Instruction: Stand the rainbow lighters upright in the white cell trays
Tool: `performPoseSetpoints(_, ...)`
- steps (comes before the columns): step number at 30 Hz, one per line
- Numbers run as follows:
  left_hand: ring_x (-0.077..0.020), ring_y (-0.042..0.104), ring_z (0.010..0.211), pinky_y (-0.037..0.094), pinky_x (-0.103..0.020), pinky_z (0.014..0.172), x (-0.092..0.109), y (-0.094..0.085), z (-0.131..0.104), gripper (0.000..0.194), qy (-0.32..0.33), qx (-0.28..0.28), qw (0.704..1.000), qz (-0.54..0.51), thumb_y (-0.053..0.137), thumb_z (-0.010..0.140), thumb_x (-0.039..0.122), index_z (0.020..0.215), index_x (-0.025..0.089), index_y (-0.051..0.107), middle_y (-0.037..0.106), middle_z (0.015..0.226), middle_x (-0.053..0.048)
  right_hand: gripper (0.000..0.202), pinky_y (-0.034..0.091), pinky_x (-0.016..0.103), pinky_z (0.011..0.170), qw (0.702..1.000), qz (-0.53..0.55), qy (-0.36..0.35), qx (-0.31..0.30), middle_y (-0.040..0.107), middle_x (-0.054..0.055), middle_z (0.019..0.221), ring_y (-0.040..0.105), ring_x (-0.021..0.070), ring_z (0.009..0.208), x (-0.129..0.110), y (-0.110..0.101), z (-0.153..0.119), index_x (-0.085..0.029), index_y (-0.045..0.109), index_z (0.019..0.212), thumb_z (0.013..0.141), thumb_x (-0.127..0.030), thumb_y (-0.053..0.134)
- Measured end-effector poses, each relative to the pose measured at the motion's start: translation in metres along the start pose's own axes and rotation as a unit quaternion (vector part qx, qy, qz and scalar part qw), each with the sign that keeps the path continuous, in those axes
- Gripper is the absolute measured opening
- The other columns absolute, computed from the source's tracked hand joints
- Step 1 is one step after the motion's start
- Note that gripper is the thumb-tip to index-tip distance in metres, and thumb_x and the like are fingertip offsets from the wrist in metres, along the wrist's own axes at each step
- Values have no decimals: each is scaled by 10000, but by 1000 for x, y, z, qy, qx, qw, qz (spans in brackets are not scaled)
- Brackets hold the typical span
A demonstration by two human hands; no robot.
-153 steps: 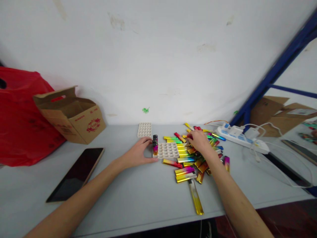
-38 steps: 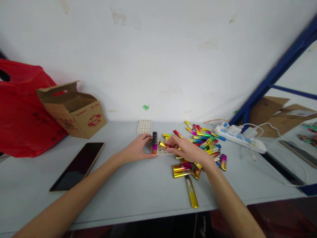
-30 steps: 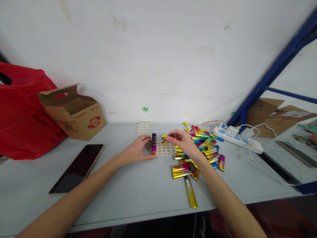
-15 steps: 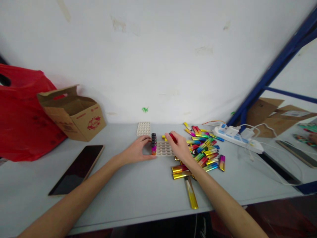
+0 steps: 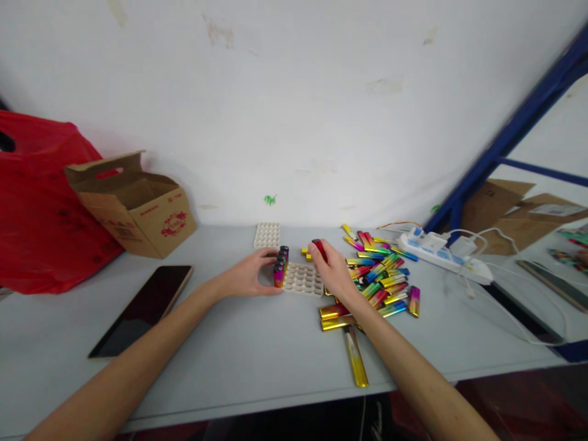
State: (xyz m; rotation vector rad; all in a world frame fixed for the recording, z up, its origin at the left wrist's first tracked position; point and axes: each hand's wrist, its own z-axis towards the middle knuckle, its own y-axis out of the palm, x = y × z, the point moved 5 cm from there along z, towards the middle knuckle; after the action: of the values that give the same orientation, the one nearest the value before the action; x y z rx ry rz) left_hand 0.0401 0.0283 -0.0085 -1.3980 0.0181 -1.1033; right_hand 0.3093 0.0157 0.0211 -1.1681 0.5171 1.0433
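1. One red lighter [image 5: 320,248] is held in the right hand, above the back right part of a pale perforated tray [image 5: 303,280] on the grey table [image 5: 257,367].
2. Along that tray's left end stands one row of upright lighters [image 5: 278,275], at least three, with black tops; they overlap, so the exact count is hidden.
3. A second perforated tray [image 5: 267,235] lies behind, near the wall; two trays in all.
4. To the right spreads a loose pile of metallic lighters [image 5: 381,278], too overlapped to count, partly covered by the right hand and forearm.
5. The right hand [image 5: 331,269] is closed, thumb and fingers clamped on the red lighter, mostly hiding it.
6. The left hand [image 5: 250,274] curves around the row, thumb and fingers apart; whether it grips the tray, I cannot tell.
7. Further left are one dark-screened tablet [image 5: 142,311], one open cardboard box [image 5: 160,220] and one red bag [image 5: 41,214], cut off by the edge.
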Motion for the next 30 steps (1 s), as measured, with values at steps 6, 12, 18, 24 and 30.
performPoseSetpoints(6, -455, 766, 1627, 593, -595, 1474, 3, 6, -2, 716, 10, 1, 1000, -6, 1090, 906, 584, 1503, 227, 923, 804, 1726, -198, 476, 593, 400, 1036, 992, -91, -80, -35, 809, 97, 1060, 769, 292, 1077, -8, 11, 0, -290, 659, 963, 1335, -564, 545)
performPoseSetpoints(12, -490, 779, 1611, 618, -640, 1455, 4, 7, -1, 769, 7, 15, 1000, -9, 1151, 838, 683, 1442, 256, 939, 820, 1705, -192, 336, 548, 379, 944, 977, -200, -47, -52, 852, 86, 975, 821, 321, 1020, 0, 17, 1, -289, 679, 1031, 1332, -437, 667)
performPoseSetpoints(18, -476, 777, 1616, 615, -631, 1452, 4, 12, 1, 740, 5, 14, 1000, -18, 1124, 874, 710, 1423, 252, 937, 825, 1691, -203, 184, 579, 363, 959, 955, -254, -78, -132, 891, 132, 1172, 837, 298, 1090, -1, 30, 4, -242, 744, 1156, 1326, -306, 715)
performPoseSetpoints(24, -390, 889, 1341, 723, -511, 1238, 22, -27, 0, 611, 9, 35, 999, 35, 1044, 902, 788, 1224, 281, 928, 938, 1432, -132, 138, 620, 397, 1097, 935, -305, -83, -162, 863, 180, 1302, 835, 320, 1254, -4, 33, 5, -186, 818, 1264, 1312, -305, 766)
performPoseSetpoints(30, -258, 680, 703, 567, -413, 700, 123, -95, -36, 573, 147, 295, 944, 27, 612, 1305, 630, 839, 300, 653, 705, 766, -16, 240, 609, 397, 1132, 926, -317, -85, -188, 849, 191, 1352, 819, 312, 1287, -11, 36, 1, -161, 845, 1352, 1346, -358, 708)
